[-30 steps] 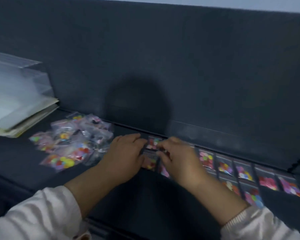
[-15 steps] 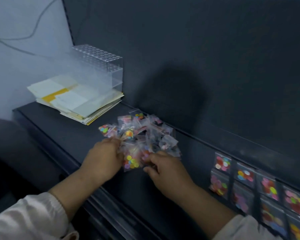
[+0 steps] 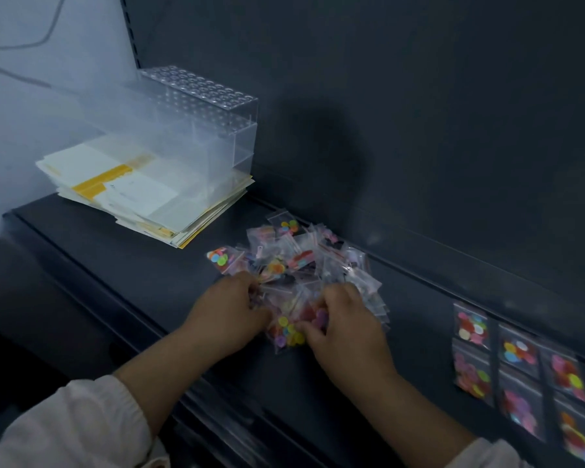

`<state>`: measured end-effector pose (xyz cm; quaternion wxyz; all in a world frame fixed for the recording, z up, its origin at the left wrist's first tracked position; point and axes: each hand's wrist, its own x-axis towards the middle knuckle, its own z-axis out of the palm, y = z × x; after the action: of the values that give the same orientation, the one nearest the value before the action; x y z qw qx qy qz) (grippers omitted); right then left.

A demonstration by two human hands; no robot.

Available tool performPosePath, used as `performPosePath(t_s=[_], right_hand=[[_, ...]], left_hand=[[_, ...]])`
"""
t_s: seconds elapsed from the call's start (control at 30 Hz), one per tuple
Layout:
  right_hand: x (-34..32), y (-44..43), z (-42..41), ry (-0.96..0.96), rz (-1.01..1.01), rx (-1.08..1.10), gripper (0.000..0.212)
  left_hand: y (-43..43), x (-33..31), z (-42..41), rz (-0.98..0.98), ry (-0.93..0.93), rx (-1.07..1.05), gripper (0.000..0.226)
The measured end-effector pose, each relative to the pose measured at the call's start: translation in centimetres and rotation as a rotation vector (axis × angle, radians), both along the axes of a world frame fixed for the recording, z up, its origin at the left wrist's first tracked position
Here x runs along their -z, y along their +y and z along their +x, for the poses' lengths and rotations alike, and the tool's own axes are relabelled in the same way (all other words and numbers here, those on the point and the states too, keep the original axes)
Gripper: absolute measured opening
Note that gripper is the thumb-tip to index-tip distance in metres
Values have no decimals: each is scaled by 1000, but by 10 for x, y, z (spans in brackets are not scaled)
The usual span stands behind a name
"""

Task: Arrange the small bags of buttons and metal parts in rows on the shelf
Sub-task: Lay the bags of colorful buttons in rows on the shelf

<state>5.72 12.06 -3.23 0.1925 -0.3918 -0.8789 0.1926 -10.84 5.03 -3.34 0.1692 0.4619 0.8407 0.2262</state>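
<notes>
Picking stage, by the look of it: drawing one more packet out of the loose heap of small clear plastic bags of coloured buttons (image 3: 304,265), piled under and just beyond the fingertips on the dark flat shelf (image 3: 132,275). Well off to the right of the fingers, already laid flat in two neat rows: the finished clear button bags (image 3: 517,369). Part-way through, probably, with plenty left in the heap.

On the right hand (image 3: 347,332): fingers (image 3: 328,298) curled down into the heap, thumb pressed against the near clear bag of yellow and purple buttons (image 3: 288,332), seemingly pinching it. On the left hand (image 3: 230,312): fingers curled at the heap's left edge, tips buried among the bags. Impossible to tell whether gripping one or merely steadying.

Next, probably: lifting a single bag free without dragging its neighbours, carrying it rightward, laying it flat beside the last in a row. Slippery film, likely to cling and slide.

Beyond the fingers to the left: a stack of white and yellow papers (image 3: 142,197) under a clear acrylic box (image 3: 196,130).
</notes>
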Motion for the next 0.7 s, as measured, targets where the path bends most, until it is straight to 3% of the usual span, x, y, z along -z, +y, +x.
performPosePath(t_s=[0.2,0.43,0.6,0.7], right_hand=[[-1,-1,-2,-151,52,18,29],[-6,5,1,-115,57,19,10],[-18,9,8,211,-325,114,23],[-31,9,12,516,-673,184,30]], left_hand=[[11,6,-4,158,42,74,23],[18,1,4,238,281,197,17],[19,-15,13,292,201,229,15],[23,-27,25,337,-69,199,16]])
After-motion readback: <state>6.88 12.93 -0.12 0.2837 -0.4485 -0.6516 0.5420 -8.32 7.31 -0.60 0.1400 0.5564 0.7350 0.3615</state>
